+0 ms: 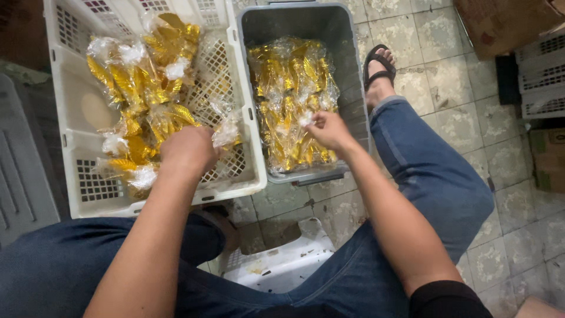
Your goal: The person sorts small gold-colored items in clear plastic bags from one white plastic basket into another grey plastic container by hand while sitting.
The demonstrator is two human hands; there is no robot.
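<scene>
Place: a small packing workroom or home workshop, work done low to the ground rather than at a surface.
Floor: worn, stained grey tiles (447,76) with dirty grout, no mat or carpet.
Containers: a white perforated plastic crate (70,118) and a grey plastic tub (347,65) stand side by side on the floor.
Goods: both hold many identical gold-coloured items in clear plastic wrappers (291,88), bulk piece-work.
Storage: cardboard boxes (506,23) and stacked white crates (541,76) line the right edge.
Seating: the person in jeans sits on an upturned white crate (282,265), sandal (376,62) on the tiles.
</scene>
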